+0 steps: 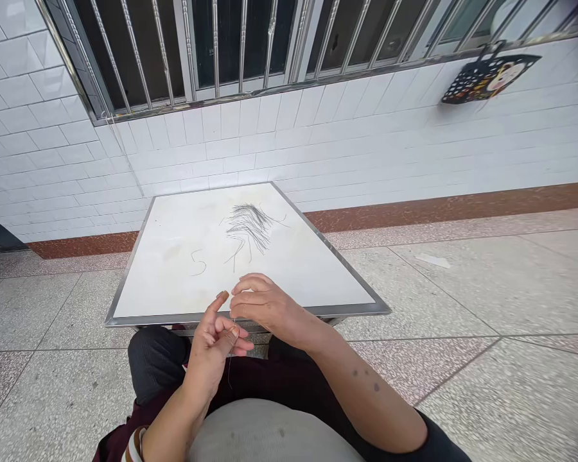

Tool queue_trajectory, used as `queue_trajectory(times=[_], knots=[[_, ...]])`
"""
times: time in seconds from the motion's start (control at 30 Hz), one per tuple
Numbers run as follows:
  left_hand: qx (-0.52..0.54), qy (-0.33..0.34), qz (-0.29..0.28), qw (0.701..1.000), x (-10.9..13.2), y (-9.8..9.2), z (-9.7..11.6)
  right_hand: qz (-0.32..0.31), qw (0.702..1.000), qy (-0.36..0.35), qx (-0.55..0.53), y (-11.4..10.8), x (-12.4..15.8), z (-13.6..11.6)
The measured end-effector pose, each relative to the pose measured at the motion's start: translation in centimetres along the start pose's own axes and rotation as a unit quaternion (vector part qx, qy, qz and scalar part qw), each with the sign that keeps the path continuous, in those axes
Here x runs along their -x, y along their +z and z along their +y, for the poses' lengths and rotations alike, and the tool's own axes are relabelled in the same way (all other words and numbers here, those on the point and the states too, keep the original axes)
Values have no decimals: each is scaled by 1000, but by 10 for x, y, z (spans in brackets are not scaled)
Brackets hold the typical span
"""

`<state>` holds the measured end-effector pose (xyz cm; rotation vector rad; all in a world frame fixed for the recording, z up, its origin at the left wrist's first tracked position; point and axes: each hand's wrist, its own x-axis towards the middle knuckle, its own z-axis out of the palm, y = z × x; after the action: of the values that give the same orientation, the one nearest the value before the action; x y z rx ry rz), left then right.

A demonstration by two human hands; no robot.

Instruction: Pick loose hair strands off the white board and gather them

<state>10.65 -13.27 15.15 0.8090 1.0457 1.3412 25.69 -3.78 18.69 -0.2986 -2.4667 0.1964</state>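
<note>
Beyond the near edge of a white table, my left hand (216, 337) pinches a thin dark strand (230, 369) between thumb and a finger, its index finger raised. The strand hangs down over my lap. Close beside it, my right hand (260, 301) is bent over the table's near edge, its fingertips at the upper end of the strand; whether they grip it is too small to tell. On the white table (149, 276) lies a loose bundle of thin dark strands (250, 221), with several stray ones around it. A curved strand (199, 263) lies apart to the left.
A white tiled wall (250, 151) with barred windows (241, 48) stands behind the table. A patterned dark bag (486, 80) hangs from the bars at the upper right. A white scrap (432, 260) lies on the floor to the right.
</note>
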Motion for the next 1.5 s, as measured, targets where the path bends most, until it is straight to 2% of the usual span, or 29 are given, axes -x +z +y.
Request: queue_trajectory(times=[0.13, 0.2, 0.27, 0.37, 0.43, 0.57, 0.63, 0.8, 0.97, 1.2, 1.33, 1.5], knots=[[1, 15, 16, 1000, 0, -1, 0, 62, 998, 5, -4, 1, 3, 0], [-3, 31, 26, 999, -1, -2, -1, 112, 993, 45, -16, 6, 7, -4], [2, 56, 43, 998, -3, -4, -3, 153, 980, 116, -45, 14, 12, -10], [26, 77, 63, 995, -6, -7, -7, 142, 960, 218, -100, 32, 18, -24], [34, 79, 65, 994, -8, -10, -9, 137, 950, 258, -107, 44, 20, -31], [21, 91, 67, 993, -10, -12, -9, 167, 941, 274, -108, 58, 20, -38], [14, 98, 67, 993, -11, -13, -7, 164, 935, 278, -145, 62, 19, -39], [-3, 104, 75, 992, -11, -14, -3, 163, 899, 326, -242, 71, 21, -38], [-15, 105, 82, 991, -12, -16, -3, 169, 891, 333, -259, 74, 21, -39], [23, 74, 110, 991, -19, -21, -6, 187, 935, 264, -145, 71, 19, -42], [34, 65, 107, 992, -21, -24, -3, 180, 953, 223, -102, 73, 18, -43], [36, 65, 99, 992, -19, -25, 1, 190, 939, 257, -124, 77, 19, -42]])
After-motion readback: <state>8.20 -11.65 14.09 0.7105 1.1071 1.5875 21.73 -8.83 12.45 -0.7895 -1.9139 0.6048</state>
